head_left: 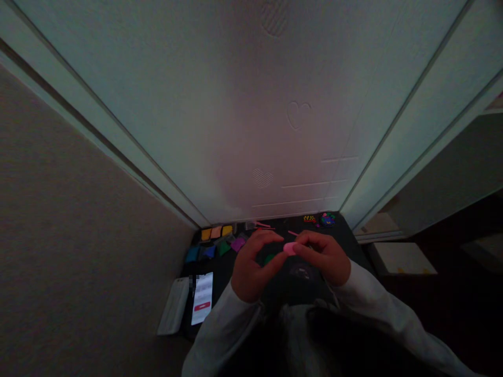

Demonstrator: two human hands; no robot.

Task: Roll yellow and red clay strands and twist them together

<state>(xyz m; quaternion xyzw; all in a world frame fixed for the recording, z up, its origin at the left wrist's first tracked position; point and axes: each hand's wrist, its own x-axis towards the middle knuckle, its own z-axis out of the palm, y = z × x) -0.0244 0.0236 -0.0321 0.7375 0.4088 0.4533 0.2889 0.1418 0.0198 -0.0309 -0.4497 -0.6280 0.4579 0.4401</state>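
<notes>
Pink piece: a small, rounded lump [290, 248]; held above the dark tabletop [349, 238], between the two hands.
Right hand: thumb and fingers of the right hand [330, 260] pinched together on the pink piece, at its right side.
Left hand: thumb and fingers of the left hand [251, 267] curved and standing apart; the thumb tip lies at the lump's lower left edge, though whether it presses there cannot be told.
Below the hands: a green piece [269, 258], partly hidden by the left hand; a clear round object [302, 270], nearer the right wrist.
Far left of tabletop: coloured packets [216, 232] in yellow, peach, blue, green and purple; thin pink strips [263, 225] beside them.
Far right of tabletop: yellow beads [309, 218]; a multicoloured cluster [327, 219] just beside.
Near left: a phone [201, 301], screen lit; a pale flat object [174, 306] alongside.
Behind: a white panel [243, 120] with raised hearts.
</notes>
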